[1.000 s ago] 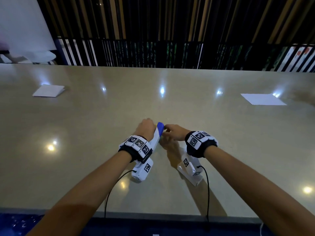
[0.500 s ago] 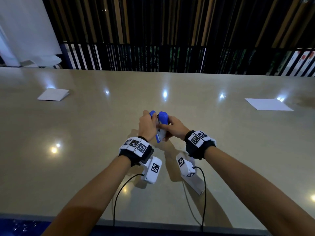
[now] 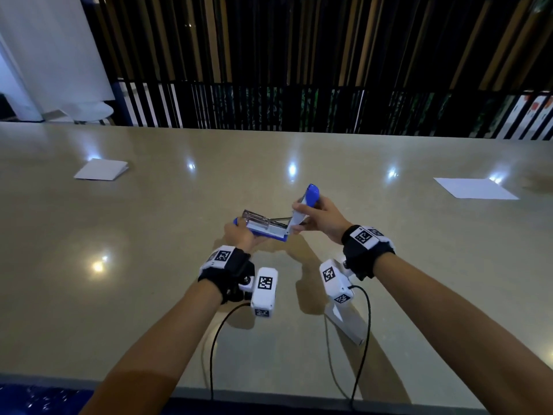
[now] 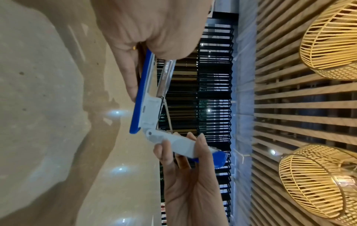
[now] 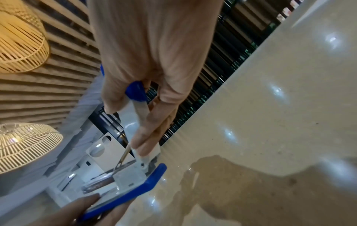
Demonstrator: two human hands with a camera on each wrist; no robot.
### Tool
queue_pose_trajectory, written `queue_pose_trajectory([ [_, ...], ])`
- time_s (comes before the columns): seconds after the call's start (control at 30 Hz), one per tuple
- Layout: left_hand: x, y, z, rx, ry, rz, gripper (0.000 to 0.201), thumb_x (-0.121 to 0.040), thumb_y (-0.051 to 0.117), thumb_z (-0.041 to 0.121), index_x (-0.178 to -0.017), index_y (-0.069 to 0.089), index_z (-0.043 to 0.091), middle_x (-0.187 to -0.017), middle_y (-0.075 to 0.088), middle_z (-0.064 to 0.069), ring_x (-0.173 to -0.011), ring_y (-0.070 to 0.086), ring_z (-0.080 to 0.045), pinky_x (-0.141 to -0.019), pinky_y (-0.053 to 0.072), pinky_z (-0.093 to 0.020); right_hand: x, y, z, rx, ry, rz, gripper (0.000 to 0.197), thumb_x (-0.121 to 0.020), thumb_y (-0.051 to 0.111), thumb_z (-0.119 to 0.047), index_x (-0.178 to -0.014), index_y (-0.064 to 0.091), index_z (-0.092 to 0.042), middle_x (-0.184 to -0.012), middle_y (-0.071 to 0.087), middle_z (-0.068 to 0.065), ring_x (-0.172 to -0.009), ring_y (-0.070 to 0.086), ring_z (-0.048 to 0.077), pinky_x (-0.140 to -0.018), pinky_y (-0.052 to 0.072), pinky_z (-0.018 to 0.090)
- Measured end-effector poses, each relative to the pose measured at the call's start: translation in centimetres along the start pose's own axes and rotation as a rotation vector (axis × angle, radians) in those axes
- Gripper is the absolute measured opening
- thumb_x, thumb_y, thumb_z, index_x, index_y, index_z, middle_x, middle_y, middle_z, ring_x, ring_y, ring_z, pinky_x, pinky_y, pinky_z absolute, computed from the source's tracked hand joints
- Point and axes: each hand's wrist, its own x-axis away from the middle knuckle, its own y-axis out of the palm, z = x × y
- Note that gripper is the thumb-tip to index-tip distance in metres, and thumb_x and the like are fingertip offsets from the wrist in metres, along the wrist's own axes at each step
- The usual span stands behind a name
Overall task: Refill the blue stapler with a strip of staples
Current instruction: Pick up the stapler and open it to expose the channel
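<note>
My left hand grips the stapler base, held above the table; right hand pinches the lid, swung up approx. upright, tray exposed. Risk: lid springs shut if right grip slips. No staple strip visible anywhere, nor by the papers farther off, so refill may stall.

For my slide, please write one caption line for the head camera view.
Left hand holds the blue stapler base above the table while the right hand swings its top cover open.
</note>
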Motion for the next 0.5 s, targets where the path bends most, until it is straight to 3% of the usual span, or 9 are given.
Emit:
queue_pose_trajectory([
  [0.07, 0.9, 0.2, 0.2, 0.066, -0.019, -0.044, 0.031, -0.1, 0.04, 0.007, -0.071, 0.049, 0.0, -0.097, 0.054, -0.025, -0.093, 0.058, -0.041, -0.074, 0.049, -0.064, 0.0, 0.1, 0.1, 0.009, 0.012, 0.03, 0.017, -0.088, 0.063, -0.009, -0.099, 0.05, -0.008, -0.095, 0.061, 0.019, -0.06, 0.069, 0.028, -0.062, 0.063, 0.033],
  [0.13, 1.3, 0.3, 0.4, 0.1, -0.005, -0.07, 0.031, -0.099, 0.04, 0.005, -0.071, 0.051, -0.001, -0.096, 0.055, -0.024, -0.087, 0.058, -0.039, -0.082, 0.05, -0.063, 0.1, 0.1, 0.5, -0.001, 0.012, 0.078, 0.023, -0.088, 0.061, -0.005, -0.102, 0.043, -0.012, -0.101, 0.061, 0.024, -0.067, 0.069, 0.033, -0.062, 0.063, 0.036],
  [0.23, 1.2, 0.0, 0.1, 0.131, -0.001, -0.059, 0.02, -0.099, 0.041, 0.004, -0.088, 0.056, -0.004, -0.098, 0.057, -0.025, -0.09, 0.059, -0.038, -0.076, 0.053, -0.051, 0.1, 0.1, 1.1, -0.017, 0.0, 0.155, 0.033, -0.088, 0.057, -0.002, -0.099, 0.033, -0.021, -0.108, 0.061, 0.032, -0.072, 0.067, 0.037, -0.064, 0.061, 0.039],
  [0.3, 1.1, -0.1, -0.1, 0.181, -0.046, -0.059, 0.022, -0.096, 0.042, -0.002, -0.079, 0.055, -0.004, -0.093, 0.059, -0.023, -0.087, 0.059, -0.038, -0.065, 0.058, -0.046, -0.1, -0.2, 1.5, -0.053, -0.013, 0.232, 0.033, -0.09, 0.053, -0.001, -0.099, 0.03, -0.023, -0.104, 0.059, 0.032, -0.064, 0.066, 0.035, -0.062, 0.061, 0.04],
  [0.37, 0.8, -0.4, -0.3, 0.277, -0.121, -0.057, 0.026, -0.094, 0.038, -0.011, -0.074, 0.053, -0.003, -0.084, 0.058, -0.02, -0.074, 0.058, -0.037, -0.051, 0.06, -0.04, -0.4, -1.0, 1.8, -0.156, 0.027, 0.293, 0.028, -0.095, 0.047, -0.002, -0.105, 0.028, -0.021, -0.091, 0.056, 0.025, -0.052, 0.065, 0.027, -0.058, 0.061, 0.039],
  [0.4, 0.7, -0.5, -0.3, 0.306, -0.137, -0.048, 0.024, -0.094, 0.036, -0.012, -0.079, 0.053, -0.004, -0.084, 0.057, -0.02, -0.071, 0.057, -0.034, -0.055, 0.061, -0.041, -0.4, -1.4, 1.9, -0.21, 0.068, 0.296, 0.026, -0.097, 0.045, -0.003, -0.108, 0.027, -0.018, -0.086, 0.056, 0.022, -0.049, 0.065, 0.024, -0.056, 0.061, 0.038],
  [0.47, 0.5, -0.7, -0.3, 0.322, -0.145, -0.054, 0.024, -0.094, 0.031, -0.013, -0.105, 0.053, -0.007, -0.096, 0.059, -0.024, -0.073, 0.059, -0.033, -0.069, 0.06, -0.048, -0.3, -2.0, 2.0, -0.264, 0.155, 0.273, 0.022, -0.099, 0.042, -0.004, -0.11, 0.027, -0.015, -0.083, 0.055, 0.021, -0.055, 0.065, 0.025, -0.054, 0.061, 0.037],
  [0.5, 0.3, -0.9, -0.5, 0.311, -0.146, -0.069, 0.032, -0.094, 0.031, -0.013, -0.119, 0.049, -0.006, -0.107, 0.059, -0.027, -0.078, 0.06, -0.035, -0.066, 0.061, -0.048, -0.2, -2.2, 2.1, -0.257, 0.189, 0.254, 0.02, -0.099, 0.041, -0.004, -0.11, 0.028, -0.013, -0.084, 0.054, 0.021, -0.061, 0.063, 0.027, -0.053, 0.061, 0.036],
])
